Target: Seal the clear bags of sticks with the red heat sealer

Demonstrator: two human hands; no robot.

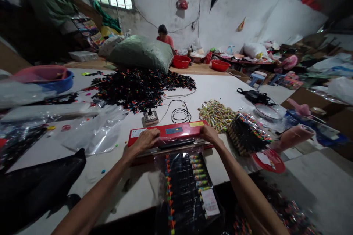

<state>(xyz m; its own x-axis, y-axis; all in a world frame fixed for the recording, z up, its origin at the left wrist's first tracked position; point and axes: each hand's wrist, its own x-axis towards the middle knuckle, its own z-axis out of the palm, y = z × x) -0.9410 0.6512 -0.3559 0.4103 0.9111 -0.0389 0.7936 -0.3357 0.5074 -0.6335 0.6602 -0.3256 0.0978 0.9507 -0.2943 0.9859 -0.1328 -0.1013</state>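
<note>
A red heat sealer [172,132] with a small lit lamp lies across the table in front of me. My left hand [147,137] rests on the left part of its top bar, fingers curled over it. At the other end, my right hand [210,134] is closed around the bar. A clear plastic bag [190,191] has its upper edge at the sealer's near side. Inside it are several black pieces in a row, with orange and green ends, colourful tubes and a white printed label. The bag's lower part hangs toward me over the table edge.
Behind the sealer are a heap of black pieces [132,86], a socket box [150,116] and a coiled cable [181,114]. Small yellow-green tubes [216,115] and filled bags [248,132] lie right. Clear bags [96,128] lie left. A person [164,36] sits beyond a green sack [142,51].
</note>
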